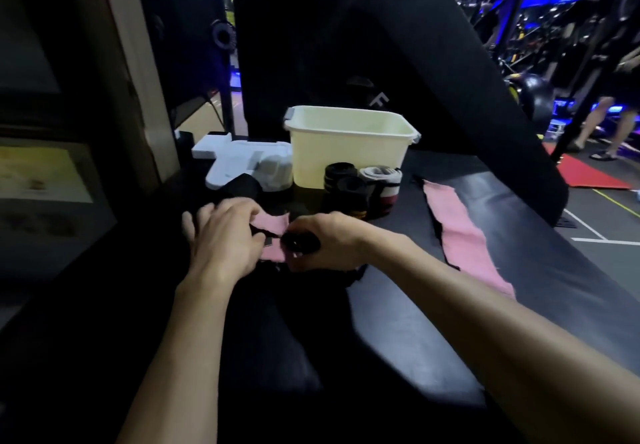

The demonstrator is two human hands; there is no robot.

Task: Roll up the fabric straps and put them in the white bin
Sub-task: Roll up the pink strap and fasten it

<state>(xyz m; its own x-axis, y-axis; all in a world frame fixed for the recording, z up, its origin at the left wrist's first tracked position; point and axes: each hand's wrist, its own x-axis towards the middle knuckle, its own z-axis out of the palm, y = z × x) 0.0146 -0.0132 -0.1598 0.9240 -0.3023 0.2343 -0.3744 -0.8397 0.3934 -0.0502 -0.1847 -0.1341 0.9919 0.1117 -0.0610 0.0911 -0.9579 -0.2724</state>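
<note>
Pink strap (273, 235) at centre, soft and flat, with a black roll (300, 242) starting at its near end. Left hand (221, 235) pressing the cloth flat with spread fingers; right hand (325, 241) curled around the black roll. Judging by this, rolling barely begun. Second pink strap (464, 235) lying loose at three o'clock, unrolled. Finished rolls (360, 189), tight cylinders, standing at one o'clock, touching the white bin (349, 145) but not inside. Bin of smooth plastic, rectangular; contents hidden. Dark matte table (433, 322) beneath.
</note>
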